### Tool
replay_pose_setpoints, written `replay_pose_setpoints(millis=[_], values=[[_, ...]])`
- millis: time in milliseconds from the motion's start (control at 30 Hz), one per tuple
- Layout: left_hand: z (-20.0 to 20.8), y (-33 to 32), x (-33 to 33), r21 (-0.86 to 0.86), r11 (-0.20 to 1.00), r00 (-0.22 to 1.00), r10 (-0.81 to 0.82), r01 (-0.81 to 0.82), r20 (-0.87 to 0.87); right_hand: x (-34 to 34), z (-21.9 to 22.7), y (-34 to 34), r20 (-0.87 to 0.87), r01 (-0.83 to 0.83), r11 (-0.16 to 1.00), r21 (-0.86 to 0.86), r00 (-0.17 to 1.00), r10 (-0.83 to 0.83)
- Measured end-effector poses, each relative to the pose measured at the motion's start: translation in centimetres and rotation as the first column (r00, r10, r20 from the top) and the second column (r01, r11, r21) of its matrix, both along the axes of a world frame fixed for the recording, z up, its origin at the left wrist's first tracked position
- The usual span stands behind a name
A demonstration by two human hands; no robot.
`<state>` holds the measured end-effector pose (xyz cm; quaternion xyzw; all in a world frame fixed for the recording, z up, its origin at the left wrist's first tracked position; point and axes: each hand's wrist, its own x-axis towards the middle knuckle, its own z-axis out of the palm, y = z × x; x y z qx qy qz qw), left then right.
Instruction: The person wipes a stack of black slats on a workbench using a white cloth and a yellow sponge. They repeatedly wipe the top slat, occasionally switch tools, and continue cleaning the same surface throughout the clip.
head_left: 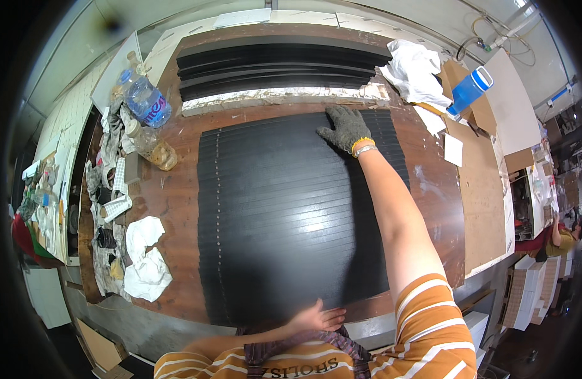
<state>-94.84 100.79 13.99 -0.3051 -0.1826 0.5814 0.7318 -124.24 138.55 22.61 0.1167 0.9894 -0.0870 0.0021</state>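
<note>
A worn brown wooden table (177,202), scuffed and stained, carries a large sheet of black strips (284,208) laid edge to edge, smooth with a dull sheen, their ridged joins running left to right. The sheet as a whole is roughly square, lying in the middle of the table just ahead of the person, each strip's long axis crossing from left to right. Beyond it, at the far edge, lies a second stack of black strips (278,66), also running left to right, with a pale rough band just in front of it. The right hand (346,128), in a grey knitted glove with a yellow cuff, rests flat at the sheet's far edge, fingers spread apart and gripping nothing. The bare left hand (317,317) lies at the near edge, fingers extended and close together, pressed on the strips. Crumpled white rags (145,259) sit on the left, and a clear plastic bottle (145,101) lies nearby.
</note>
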Motion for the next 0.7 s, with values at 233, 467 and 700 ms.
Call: replay_pose_setpoints(millis=[233,467,700], values=[[1.0,0.6,-1.9,-0.560,0.802,0.825,-0.452,0.209,-0.340,-0.5,-2.4,0.5,-0.113,0.043,0.999,0.019,0.993,-0.041],[1.6,-2.3,-4.0,-0.033,0.976,0.458,-0.131,0.216,-0.879,-1.0,-4.4,1.6,-0.180,0.018,0.996,0.085,0.984,-0.002],[11.0,-0.6,-23.0,-0.200,0.954,-0.748,-0.300,-0.224,-0.592,-0.3,-3.8,4.9,-0.232,0.041,0.991,0.128,0.973,-0.010]])
